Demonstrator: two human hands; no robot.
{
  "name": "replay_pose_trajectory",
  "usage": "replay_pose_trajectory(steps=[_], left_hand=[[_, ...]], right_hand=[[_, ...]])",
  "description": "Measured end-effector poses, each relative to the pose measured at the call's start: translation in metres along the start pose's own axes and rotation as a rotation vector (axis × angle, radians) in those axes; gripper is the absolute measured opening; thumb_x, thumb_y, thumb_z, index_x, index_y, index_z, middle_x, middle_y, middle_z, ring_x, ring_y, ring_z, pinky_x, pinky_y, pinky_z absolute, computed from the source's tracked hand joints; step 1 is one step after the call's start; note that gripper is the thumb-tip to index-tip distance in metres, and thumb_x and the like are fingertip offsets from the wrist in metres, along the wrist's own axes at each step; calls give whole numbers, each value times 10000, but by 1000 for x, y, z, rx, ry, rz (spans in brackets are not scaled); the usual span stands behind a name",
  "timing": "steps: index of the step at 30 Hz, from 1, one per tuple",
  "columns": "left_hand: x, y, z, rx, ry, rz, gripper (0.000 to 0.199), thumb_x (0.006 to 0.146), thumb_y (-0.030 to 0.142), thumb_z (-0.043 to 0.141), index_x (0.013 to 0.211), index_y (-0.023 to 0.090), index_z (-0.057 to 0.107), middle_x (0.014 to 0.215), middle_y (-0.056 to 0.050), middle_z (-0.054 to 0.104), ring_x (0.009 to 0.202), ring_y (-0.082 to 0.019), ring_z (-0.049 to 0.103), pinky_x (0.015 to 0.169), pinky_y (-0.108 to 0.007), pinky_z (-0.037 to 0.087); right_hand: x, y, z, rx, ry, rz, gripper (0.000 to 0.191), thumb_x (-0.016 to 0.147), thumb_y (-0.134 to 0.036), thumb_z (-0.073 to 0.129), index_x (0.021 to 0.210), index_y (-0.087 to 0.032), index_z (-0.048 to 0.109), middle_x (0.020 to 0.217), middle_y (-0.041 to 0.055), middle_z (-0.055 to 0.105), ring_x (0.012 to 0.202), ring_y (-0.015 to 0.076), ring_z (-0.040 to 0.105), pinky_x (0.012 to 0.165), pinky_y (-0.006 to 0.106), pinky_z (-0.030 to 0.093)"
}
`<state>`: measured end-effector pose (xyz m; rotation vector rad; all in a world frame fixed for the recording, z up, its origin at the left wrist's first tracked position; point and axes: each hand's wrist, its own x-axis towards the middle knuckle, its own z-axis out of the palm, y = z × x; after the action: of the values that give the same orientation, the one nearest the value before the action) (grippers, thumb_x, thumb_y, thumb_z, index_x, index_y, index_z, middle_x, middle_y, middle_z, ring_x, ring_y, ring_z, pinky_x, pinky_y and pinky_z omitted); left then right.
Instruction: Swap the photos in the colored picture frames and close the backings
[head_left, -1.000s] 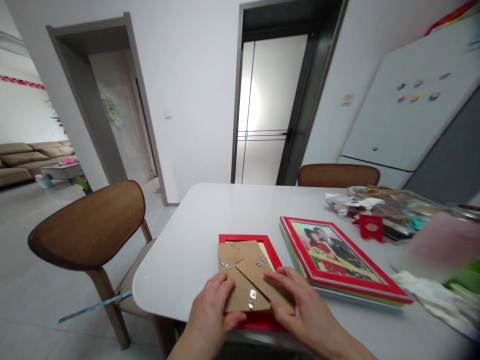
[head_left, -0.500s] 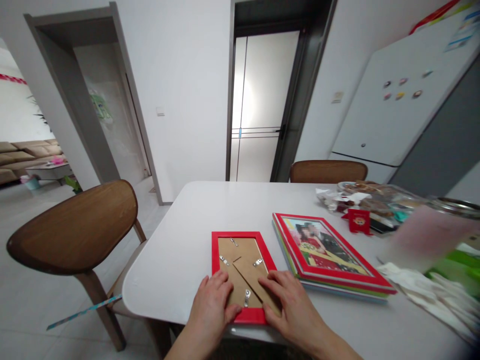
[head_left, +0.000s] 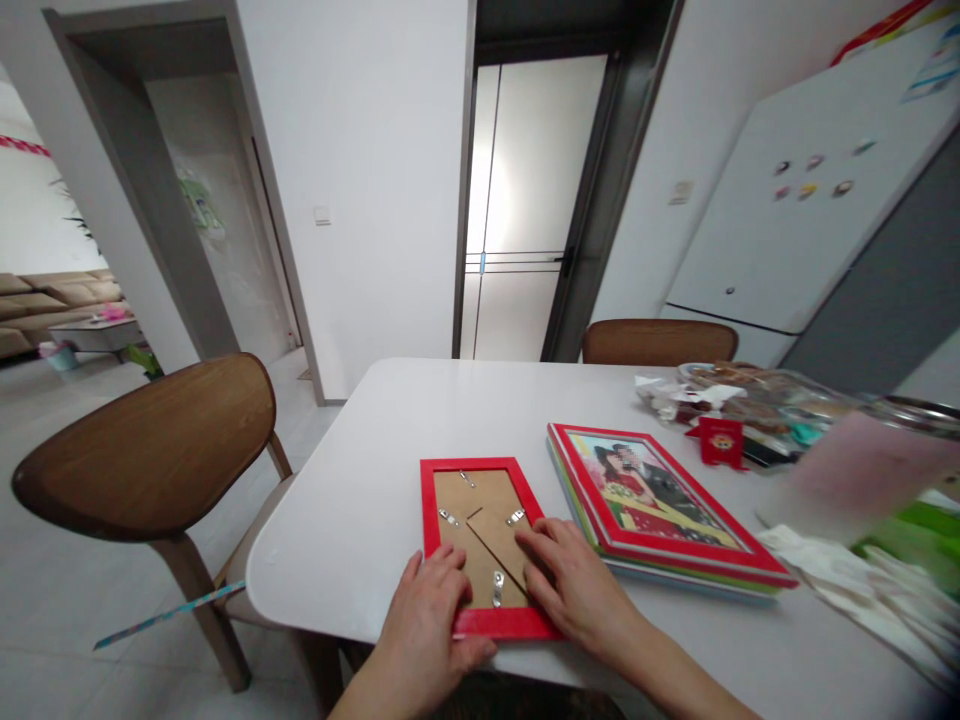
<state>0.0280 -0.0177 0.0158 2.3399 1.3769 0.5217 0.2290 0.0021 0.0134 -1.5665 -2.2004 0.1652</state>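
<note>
A red photo frame point(head_left: 506, 624) lies face down near the table's front edge. Its brown backing board point(head_left: 487, 490) faces up, with small metal clips along the sides and a slanted strut in the middle. My left hand point(head_left: 429, 612) grips the frame's lower left corner, fingers on the back and thumb by the front border. At the lower right side, my right hand point(head_left: 581, 582) holds the edge with curled fingers, its thumb hidden. Right of it sits a stack of frames point(head_left: 592, 495), the top one red with a photo of two people.
Behind the stack stand a small red card point(head_left: 721, 442) and clear plastic packaging point(head_left: 780, 395). A pinkish translucent container point(head_left: 847, 470) and white cloth point(head_left: 840, 575) lie at the right. Wooden chairs stand at the left point(head_left: 150, 445) and far side point(head_left: 660, 342).
My right hand has shifted up and outward, from the backing board towards the frame's right edge. My left thumb has moved down to the front border. The view has tilted slightly.
</note>
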Motion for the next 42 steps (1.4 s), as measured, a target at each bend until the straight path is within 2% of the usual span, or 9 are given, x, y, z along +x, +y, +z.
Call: replay_pose_trajectory(steps=[5,9,14,17,20,24,33,38,42], left_hand=[[1,-2,-1,26,-77,-17,361,574,327,680,881,182,558,1251,-95,445,1166,-250,365,979,-456,222],[1,-1,-3,32,-61,-29,438,579,326,675,967,170,544,1246,-95,452,1157,-248,375,969,-437,258],[1,0,-4,26,-39,-33,404,579,308,674,939,168,557,1228,-94,472,1142,-244,393,960,-415,284],[1,-1,-4,21,-47,-20,364,577,304,676,896,164,569,1227,-96,473,1142,-241,395,959,-391,297],[0,-3,-5,22,-55,-6,358,581,301,673,891,157,568,1231,-103,467,1145,-241,392,960,-374,306],[0,-5,-4,15,-45,-10,342,596,280,658,900,155,561,1228,-104,470,1143,-233,396,961,-373,312],[-1,-7,-2,-32,-30,-14,305,591,287,661,858,178,565,1236,-92,462,1149,-241,389,959,-396,312],[0,-6,-3,-25,-47,-26,329,581,269,664,878,168,568,1232,-95,466,1153,-231,385,963,-369,311],[1,-5,-4,-24,-49,-29,342,563,263,682,873,162,577,1239,-99,458,1157,-233,377,969,-358,305]], right_hand=[[25,7,3,-142,9,42,273,768,-172,369,917,-150,596,856,92,505,811,195,438,747,312,361],[29,10,4,-159,7,24,252,770,-170,371,818,-149,617,829,91,497,799,195,433,752,308,353],[25,14,5,-113,-5,14,265,782,-180,355,825,-136,614,843,91,495,805,186,449,759,302,362],[18,11,2,-104,19,-6,279,794,-221,352,900,-148,600,919,99,503,861,194,451,783,325,361],[5,-2,-4,-69,8,-122,285,775,-226,396,997,-201,573,1054,91,488,983,215,406,844,359,329],[-9,-24,-11,40,-147,-294,277,773,-224,416,980,-296,586,1037,39,509,979,192,411,848,356,325],[-12,-31,-19,101,-198,-289,219,763,-263,443,894,-281,617,1024,33,508,976,196,403,850,362,320],[8,-33,-6,127,-132,-254,303,791,-197,380,1042,-231,546,1006,57,515,913,176,434,802,325,344],[39,-38,14,47,-102,-195,285,807,-183,355,1005,-201,560,947,63,533,887,176,438,770,308,334]])
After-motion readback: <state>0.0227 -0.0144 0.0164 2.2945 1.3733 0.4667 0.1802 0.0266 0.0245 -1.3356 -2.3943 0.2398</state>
